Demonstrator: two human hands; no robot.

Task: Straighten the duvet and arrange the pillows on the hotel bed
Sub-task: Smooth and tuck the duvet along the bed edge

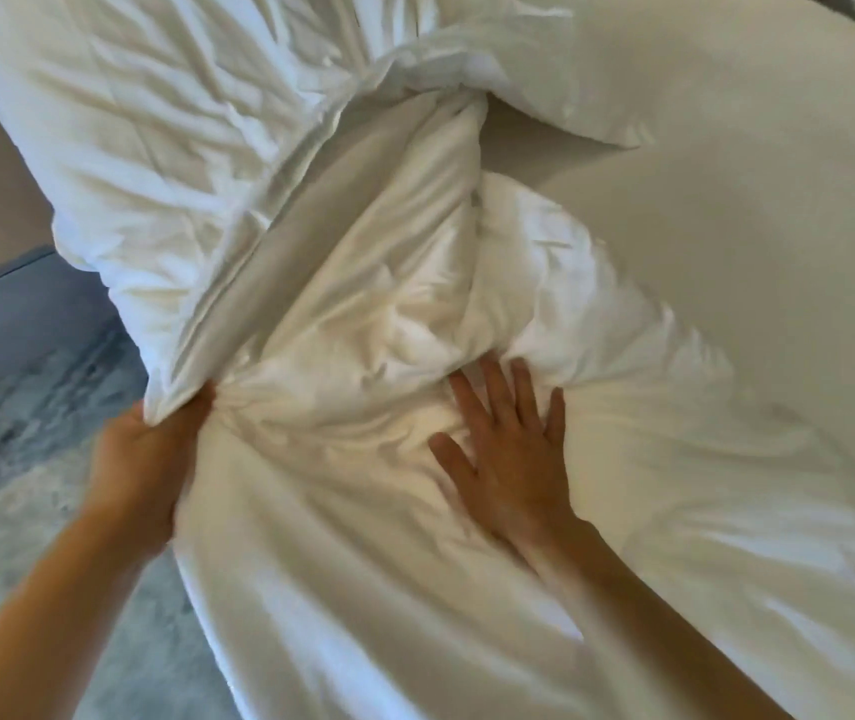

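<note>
I see my left hand (147, 459) at the lower left of the frame, its fingers curled round a bunched edge of the white duvet (363, 330), gripping the cloth where the folds gather just above the knuckles. My right hand (508, 454) lies near the centre, a little below the middle of the frame, flat on the duvet with its fingers straight and spread, pressing the fabric down.

The duvet fills most of the picture. It is heavily creased, and a thick folded ridge of it runs from the left hand's grip up toward the top centre. To the left of that ridge a large crumpled mass of white bedding rises into the upper left of the frame; I cannot tell whether this part is duvet or pillow. A pillow (674, 59) lies in the upper right, smooth, with one corner pointing down toward the centre right. Below it the bed sheet (752, 226) shows bare and flat.

Along the left edge there is mottled blue-grey carpet (25, 433), beside the bed's side.
</note>
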